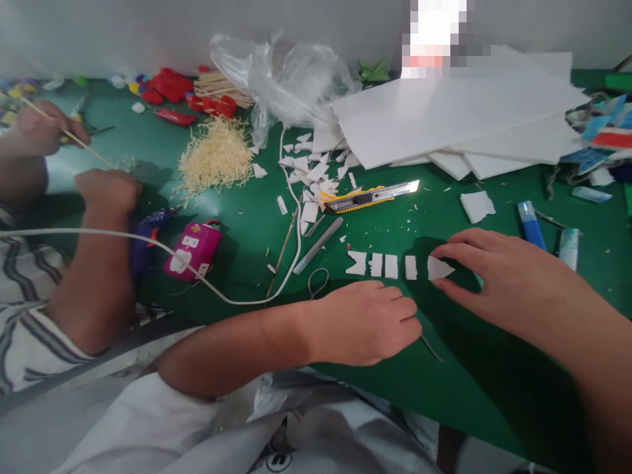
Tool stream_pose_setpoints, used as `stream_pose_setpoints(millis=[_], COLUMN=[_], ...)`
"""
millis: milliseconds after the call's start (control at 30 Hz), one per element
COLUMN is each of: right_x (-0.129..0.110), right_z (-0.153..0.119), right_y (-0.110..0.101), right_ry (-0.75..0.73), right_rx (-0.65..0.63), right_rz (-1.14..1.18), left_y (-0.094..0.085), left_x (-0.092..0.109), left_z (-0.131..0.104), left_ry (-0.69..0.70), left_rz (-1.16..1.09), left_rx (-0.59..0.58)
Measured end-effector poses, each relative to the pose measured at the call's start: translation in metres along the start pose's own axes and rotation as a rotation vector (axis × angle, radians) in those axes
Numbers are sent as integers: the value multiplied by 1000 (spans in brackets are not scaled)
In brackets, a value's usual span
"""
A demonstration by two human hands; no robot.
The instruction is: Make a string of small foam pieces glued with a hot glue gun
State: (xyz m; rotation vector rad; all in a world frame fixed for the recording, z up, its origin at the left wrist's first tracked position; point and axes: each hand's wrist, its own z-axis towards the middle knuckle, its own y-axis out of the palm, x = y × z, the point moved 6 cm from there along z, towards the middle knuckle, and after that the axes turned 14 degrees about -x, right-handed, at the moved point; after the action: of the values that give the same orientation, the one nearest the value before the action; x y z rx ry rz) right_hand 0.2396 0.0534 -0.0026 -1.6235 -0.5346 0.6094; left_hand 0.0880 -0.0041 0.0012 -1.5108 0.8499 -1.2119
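Observation:
My right hand [518, 276] pinches a pointed white foam piece [439, 268] between thumb and forefinger, on the green table. To its left lie several small foam pieces in a row, among them a notched one [356, 263] and a rectangular one [391, 266]. My left hand [368, 322] is closed just in front of that row, knuckles up. A thin grey cord [431, 349] sticks out from its fingers, and a loop [318, 283] shows behind the wrist; the part inside the hand is hidden. Beyond the row lies a yellow utility knife [370, 197] with its blade out.
White foam sheets [459, 112] are stacked at the back, beside foam scraps [311, 168] and a plastic bag [296, 79]. A white cable [237, 302] crosses from the left, past a pink box [193, 250] and a blue glue gun [148, 237]. A co-worker's hands [108, 191] hold a stick.

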Motion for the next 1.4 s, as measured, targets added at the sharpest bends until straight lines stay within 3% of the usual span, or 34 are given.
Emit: stream_pose_setpoints(millis=[200,300,400,533,667,1000,1233,1333,1400], right_x=[-3,-5,-14,-26,-24,-26,-29,-26,-22], right_z=[0,-1,0,3,4,4,9,9,8], right_y=[-4,-18,-25,-18,-17,-21,-14,-16,-20], right_ry=[51,81,-11,-96,-47,-53,-9,34,80], right_rx=[36,75,35,-55,39,102,-23,-24,-2], right_rz=[75,277,512,641,647,745,773,777,771], left_y=[-3,-8,-17,-25,-25,-21,-13,-10,-10], left_x=[-3,-13,-26,-38,-44,-51,-49,-50,-54], left_z=[-1,-4,-10,-18,-19,-20,-17,-16,-18], left_ry=[-19,-131,-252,-366,-397,-365,-292,-338,-429], left_rz=[-47,-167,-392,-618,-858,-1339,-1633,-1747,-1708], left_rx=[39,70,173,373,440,415,346,279,234])
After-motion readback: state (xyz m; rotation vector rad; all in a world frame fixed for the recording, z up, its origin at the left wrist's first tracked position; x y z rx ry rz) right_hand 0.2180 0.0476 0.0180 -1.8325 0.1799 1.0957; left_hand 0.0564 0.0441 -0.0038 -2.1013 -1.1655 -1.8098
